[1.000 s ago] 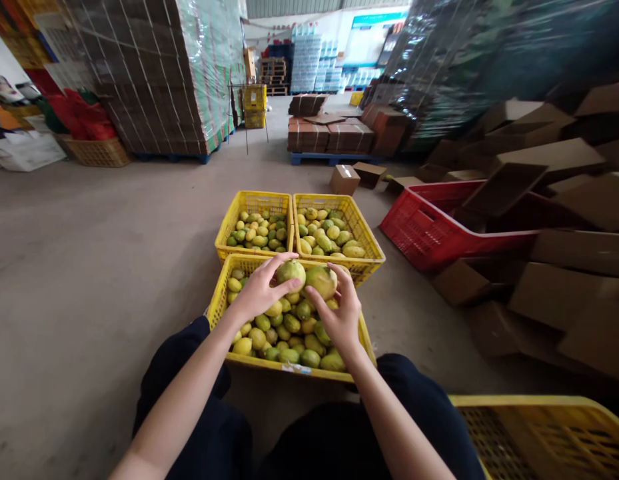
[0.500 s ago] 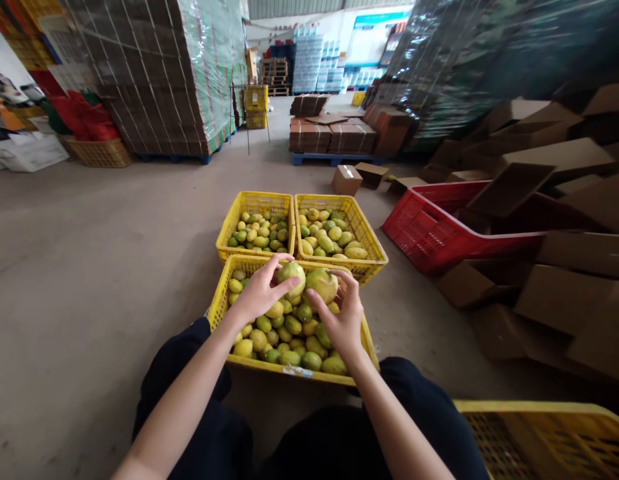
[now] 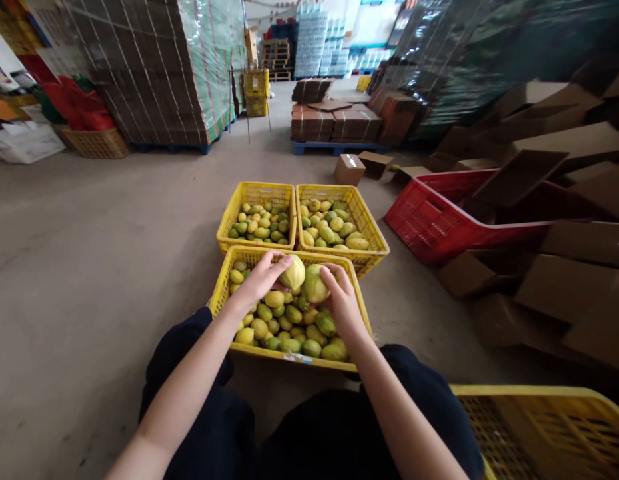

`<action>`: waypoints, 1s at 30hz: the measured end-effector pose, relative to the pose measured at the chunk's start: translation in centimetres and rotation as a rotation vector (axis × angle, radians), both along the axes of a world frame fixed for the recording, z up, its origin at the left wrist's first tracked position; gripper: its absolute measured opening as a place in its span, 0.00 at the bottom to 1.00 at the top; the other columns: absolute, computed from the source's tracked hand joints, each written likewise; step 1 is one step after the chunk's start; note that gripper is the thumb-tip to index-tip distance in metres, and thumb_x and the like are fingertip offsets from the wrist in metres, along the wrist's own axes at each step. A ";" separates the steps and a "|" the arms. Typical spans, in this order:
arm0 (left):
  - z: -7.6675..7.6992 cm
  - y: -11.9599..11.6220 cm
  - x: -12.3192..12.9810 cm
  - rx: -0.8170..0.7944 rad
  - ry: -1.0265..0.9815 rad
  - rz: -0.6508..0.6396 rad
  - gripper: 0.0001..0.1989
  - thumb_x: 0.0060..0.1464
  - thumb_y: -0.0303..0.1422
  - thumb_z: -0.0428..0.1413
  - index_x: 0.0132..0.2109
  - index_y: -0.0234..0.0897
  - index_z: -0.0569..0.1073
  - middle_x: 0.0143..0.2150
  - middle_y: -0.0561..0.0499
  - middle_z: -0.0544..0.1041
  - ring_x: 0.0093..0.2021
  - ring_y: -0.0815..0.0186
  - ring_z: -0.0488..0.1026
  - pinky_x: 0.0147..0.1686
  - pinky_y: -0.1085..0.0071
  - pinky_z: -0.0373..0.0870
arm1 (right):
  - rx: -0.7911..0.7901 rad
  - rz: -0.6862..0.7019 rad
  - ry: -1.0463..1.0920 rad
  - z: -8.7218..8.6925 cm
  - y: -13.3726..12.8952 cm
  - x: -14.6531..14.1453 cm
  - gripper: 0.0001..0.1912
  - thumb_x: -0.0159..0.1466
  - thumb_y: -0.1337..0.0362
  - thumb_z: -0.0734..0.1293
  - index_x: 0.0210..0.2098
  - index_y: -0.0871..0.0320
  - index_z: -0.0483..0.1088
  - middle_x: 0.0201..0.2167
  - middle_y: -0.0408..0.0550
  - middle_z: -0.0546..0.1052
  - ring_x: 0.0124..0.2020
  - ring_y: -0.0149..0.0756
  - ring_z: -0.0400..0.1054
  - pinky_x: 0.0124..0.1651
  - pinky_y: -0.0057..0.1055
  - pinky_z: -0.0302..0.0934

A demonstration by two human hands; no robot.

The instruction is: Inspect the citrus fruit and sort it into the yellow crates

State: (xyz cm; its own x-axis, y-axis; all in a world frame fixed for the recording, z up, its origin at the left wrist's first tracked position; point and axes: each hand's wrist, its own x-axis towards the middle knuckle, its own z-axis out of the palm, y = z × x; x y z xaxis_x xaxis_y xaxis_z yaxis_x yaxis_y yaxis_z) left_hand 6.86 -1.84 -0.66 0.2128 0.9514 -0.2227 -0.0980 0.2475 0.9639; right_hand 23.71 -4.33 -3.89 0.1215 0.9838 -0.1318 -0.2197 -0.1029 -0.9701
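Note:
My left hand [image 3: 265,277] is closed around a pale yellow-green lemon [image 3: 292,272], its thumb lying along the top. A second, slightly larger greenish lemon [image 3: 315,284] sits in the grip of my right hand [image 3: 342,297]. Both fruits are held side by side, close together, above the near yellow crate [image 3: 289,363]. Many loose lemons [image 3: 292,313], some yellow and some green, fill that crate between my knees. The undersides of the held fruits and some fingertips are hidden.
Behind stand two more yellow crates, the left one [image 3: 220,235] and the right one [image 3: 382,250], both with lemons. On the right are a red crate [image 3: 434,230] and piled cardboard boxes [image 3: 579,267]. Another yellow crate [image 3: 534,393] is at lower right. Flattened cartons [image 3: 334,123] rest on a blue pallet.
Both lemons have been turned in my fingers and now show other sides. My right hand has closed more fully around its fruit. The view has tipped slightly downward.

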 end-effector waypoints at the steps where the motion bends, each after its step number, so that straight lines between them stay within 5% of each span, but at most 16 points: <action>1: 0.0 0.0 0.1 -0.030 -0.022 0.000 0.16 0.55 0.45 0.60 0.40 0.39 0.66 0.35 0.50 0.75 0.34 0.63 0.75 0.28 0.71 0.73 | -0.049 0.019 0.052 -0.1 0.2 0.0 0.22 0.53 0.45 0.72 0.39 0.51 0.69 0.30 0.41 0.75 0.24 0.35 0.69 0.17 0.28 0.62; 7: 0.1 0.2 -0.1 -0.109 -0.259 -0.045 0.11 0.55 0.33 0.55 0.46 0.37 0.72 0.40 0.50 0.77 0.29 0.68 0.73 0.28 0.73 0.72 | -0.232 0.041 0.333 0.5 0.6 -0.2 0.14 0.52 0.53 0.71 0.33 0.54 0.70 0.25 0.41 0.75 0.22 0.33 0.68 0.17 0.27 0.63; 14: 0.5 0.4 0.2 -0.308 -0.643 0.023 0.22 0.55 0.28 0.49 0.56 0.34 0.72 0.41 0.46 0.79 0.35 0.63 0.77 0.36 0.67 0.75 | -0.100 0.040 0.520 0.6 0.8 0.7 0.11 0.54 0.59 0.70 0.37 0.53 0.71 0.33 0.43 0.79 0.33 0.39 0.75 0.33 0.35 0.73; 19: 0.4 0.4 0.8 -0.386 -0.679 0.071 0.16 0.63 0.39 0.49 0.45 0.31 0.74 0.34 0.44 0.79 0.31 0.63 0.77 0.30 0.70 0.75 | -0.166 -0.001 0.561 -0.2 1.2 0.9 0.13 0.54 0.55 0.73 0.35 0.53 0.71 0.30 0.44 0.79 0.29 0.38 0.74 0.32 0.34 0.73; 24: 0.6 0.2 1.3 -0.411 -0.617 0.163 0.13 0.61 0.38 0.53 0.36 0.32 0.73 0.31 0.48 0.78 0.21 0.72 0.71 0.16 0.81 0.66 | -0.273 -0.033 0.653 0.9 0.9 0.5 0.16 0.59 0.49 0.67 0.33 0.56 0.72 0.26 0.48 0.79 0.26 0.36 0.72 0.24 0.29 0.69; 30: 0.0 0.1 1.7 -0.438 -0.641 0.232 0.18 0.62 0.41 0.50 0.35 0.31 0.74 0.26 0.50 0.73 0.23 0.70 0.71 0.21 0.78 0.71 | -0.241 -0.021 0.653 1.1 0.7 0.7 0.13 0.58 0.51 0.68 0.34 0.55 0.72 0.29 0.46 0.80 0.28 0.36 0.73 0.27 0.29 0.70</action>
